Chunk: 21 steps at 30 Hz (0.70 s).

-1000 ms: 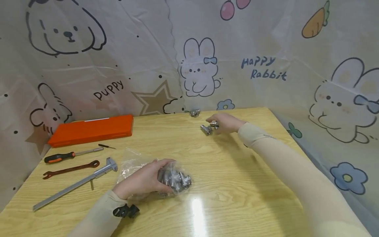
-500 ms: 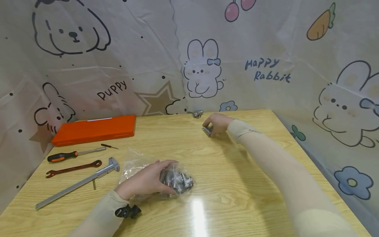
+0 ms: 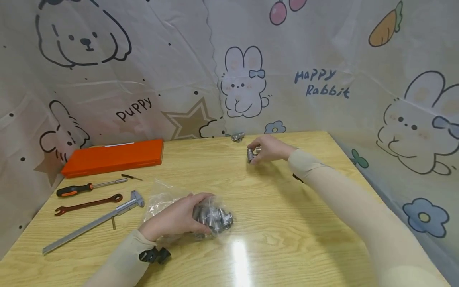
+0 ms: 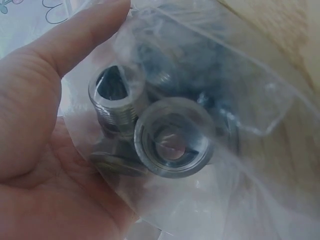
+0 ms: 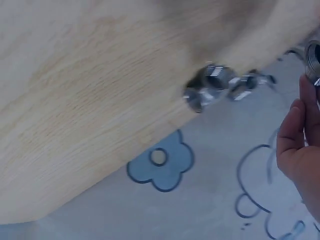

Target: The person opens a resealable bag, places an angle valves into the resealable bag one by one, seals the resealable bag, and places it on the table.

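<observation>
My left hand (image 3: 177, 217) grips a clear plastic bag (image 3: 157, 201) full of metal pipe fittings (image 3: 216, 219) on the table. In the left wrist view, threaded and ringed ends of the fittings (image 4: 172, 137) show through the plastic. Far across the table, my right hand (image 3: 271, 148) pinches a shiny metal tee fitting (image 3: 250, 155) between thumb and fingers. A second fitting (image 3: 258, 150) shows just behind it, partly covered by the hand. The right wrist view has the held fitting (image 5: 313, 61) at its right edge, and another fitting (image 5: 209, 86) standing on the wood.
More small metal fittings (image 3: 238, 137) lie at the table's back edge. On the left are an orange case (image 3: 114, 157), a screwdriver (image 3: 77, 190), a small black-handled driver (image 3: 130, 176), a wrench (image 3: 89, 204), a caliper (image 3: 97, 222) and a short pin (image 3: 113, 223). A printed cloth hangs behind.
My right hand has taken hold of the tee fitting that lay slanted on the table and turned it more upright. The left hand stays on the bag.
</observation>
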Tool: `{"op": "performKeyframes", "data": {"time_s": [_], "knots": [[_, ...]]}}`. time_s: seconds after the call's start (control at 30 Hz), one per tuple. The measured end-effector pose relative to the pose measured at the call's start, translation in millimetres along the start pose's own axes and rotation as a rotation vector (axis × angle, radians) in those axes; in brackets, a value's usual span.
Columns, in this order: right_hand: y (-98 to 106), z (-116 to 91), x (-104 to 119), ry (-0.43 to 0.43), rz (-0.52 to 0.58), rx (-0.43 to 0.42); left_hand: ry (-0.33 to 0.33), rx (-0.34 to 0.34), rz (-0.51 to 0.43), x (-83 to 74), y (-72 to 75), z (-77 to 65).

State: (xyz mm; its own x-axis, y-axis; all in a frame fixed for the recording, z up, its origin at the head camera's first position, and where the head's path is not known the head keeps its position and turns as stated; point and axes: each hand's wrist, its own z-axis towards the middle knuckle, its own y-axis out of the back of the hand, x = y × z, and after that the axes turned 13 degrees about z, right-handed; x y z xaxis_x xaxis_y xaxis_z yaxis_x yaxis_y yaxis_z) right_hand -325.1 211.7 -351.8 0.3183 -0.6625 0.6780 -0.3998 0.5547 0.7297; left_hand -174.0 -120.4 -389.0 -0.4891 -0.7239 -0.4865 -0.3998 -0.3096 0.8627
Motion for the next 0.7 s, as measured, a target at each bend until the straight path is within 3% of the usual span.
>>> {"op": "performKeyframes", "data": {"time_s": [0.23, 0.4, 0.53, 0.7], "knots": [[-7.0, -59.4, 37.3, 0.079, 0.106, -0.132, -0.004, 0.003, -0.005, 0.3, 0.0, 1.3], [-36.4, -96.0, 55.7, 0.129, 0.104, -0.147, -0.007, 0.005, -0.006, -1.1, 2.3, 2.2], [-69.9, -107.7, 62.3, 0.180, 0.111, -0.114, -0.004, 0.007, -0.005, -2.2, 3.4, 2.0], [-105.8, -108.1, 70.5, 0.190, 0.136, -0.064, -0.010, -0.006, -0.011, -2.1, 1.5, 1.1]]}}
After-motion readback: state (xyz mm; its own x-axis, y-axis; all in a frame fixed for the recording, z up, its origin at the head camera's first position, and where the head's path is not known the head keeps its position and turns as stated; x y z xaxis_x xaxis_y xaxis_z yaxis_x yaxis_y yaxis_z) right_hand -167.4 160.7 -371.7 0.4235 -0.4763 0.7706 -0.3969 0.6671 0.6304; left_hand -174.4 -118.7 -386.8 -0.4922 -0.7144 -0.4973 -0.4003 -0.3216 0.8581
